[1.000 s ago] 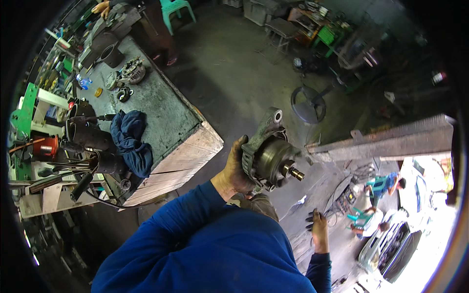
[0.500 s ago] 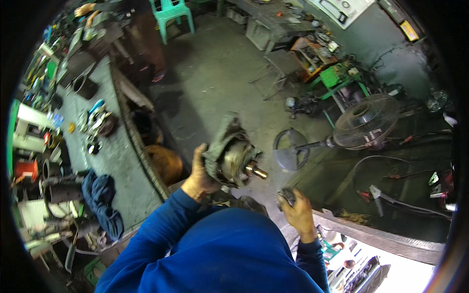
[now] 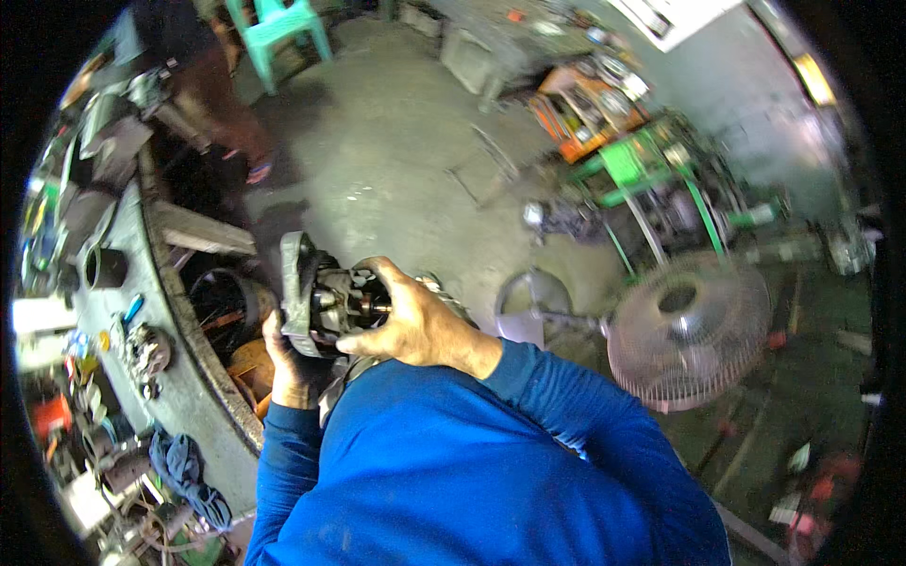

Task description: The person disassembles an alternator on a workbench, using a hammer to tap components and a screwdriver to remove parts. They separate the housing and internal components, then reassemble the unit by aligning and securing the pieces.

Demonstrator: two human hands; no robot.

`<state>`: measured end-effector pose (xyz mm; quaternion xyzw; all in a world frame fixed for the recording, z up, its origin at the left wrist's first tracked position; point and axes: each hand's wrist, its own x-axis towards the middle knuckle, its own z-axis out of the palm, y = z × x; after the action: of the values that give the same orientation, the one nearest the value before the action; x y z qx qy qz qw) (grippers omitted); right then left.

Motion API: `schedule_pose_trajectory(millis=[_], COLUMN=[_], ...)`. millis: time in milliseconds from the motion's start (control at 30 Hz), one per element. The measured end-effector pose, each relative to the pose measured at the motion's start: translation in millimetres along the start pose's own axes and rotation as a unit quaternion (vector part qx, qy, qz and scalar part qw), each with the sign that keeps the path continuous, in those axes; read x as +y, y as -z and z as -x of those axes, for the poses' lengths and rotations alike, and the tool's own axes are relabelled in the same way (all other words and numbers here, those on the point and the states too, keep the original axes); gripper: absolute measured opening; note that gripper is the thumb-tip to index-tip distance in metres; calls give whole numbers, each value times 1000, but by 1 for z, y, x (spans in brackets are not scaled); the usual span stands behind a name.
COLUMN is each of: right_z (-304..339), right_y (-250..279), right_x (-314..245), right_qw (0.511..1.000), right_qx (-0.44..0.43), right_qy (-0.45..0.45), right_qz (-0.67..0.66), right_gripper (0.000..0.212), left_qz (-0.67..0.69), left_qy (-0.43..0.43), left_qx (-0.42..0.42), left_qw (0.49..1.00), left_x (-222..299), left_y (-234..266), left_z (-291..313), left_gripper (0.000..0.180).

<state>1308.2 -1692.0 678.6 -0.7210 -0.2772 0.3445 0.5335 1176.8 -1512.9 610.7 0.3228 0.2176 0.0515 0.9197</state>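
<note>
L hand (image 3: pixel 284 366) is gripping metal housing (image 3: pixel 297 289); R hand (image 3: pixel 421 324) is cupping shaft end (image 3: pixel 370 307) (clamped? can't tell); prob. fitting, next needing alignment.

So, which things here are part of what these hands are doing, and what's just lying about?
In hand:
- metal machine part, held by the left hand, with the right hand spread around its other side

Lying about, it seems:
- blue cloth on the bench
- fan
- green chair
- orange box
</note>
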Motion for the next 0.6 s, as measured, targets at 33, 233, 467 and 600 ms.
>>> schedule_pose_trajectory(millis=[33,233,467,600], right_z=[-17,-135,-260,-341], right_y=[5,54,103,115], right_x=[-3,0,57,65], right_qw=[993,943,911,944], right_qx=[18,-325,-142,-72], right_qy=[81,-49,-386,-321], right_qz=[90,-51,-41,-12], right_gripper=[94,54,91,82], left_qz=[11,60,227,262], left_qy=[0,-106,-164,-195], left_qx=[73,143,147,119], left_qw=[997,982,949,938], left_x=[6,22,70,116], left_y=[-4,-18,-4,42], left_z=[-6,-46,-112,-141], left_gripper=[86,60,63,67])
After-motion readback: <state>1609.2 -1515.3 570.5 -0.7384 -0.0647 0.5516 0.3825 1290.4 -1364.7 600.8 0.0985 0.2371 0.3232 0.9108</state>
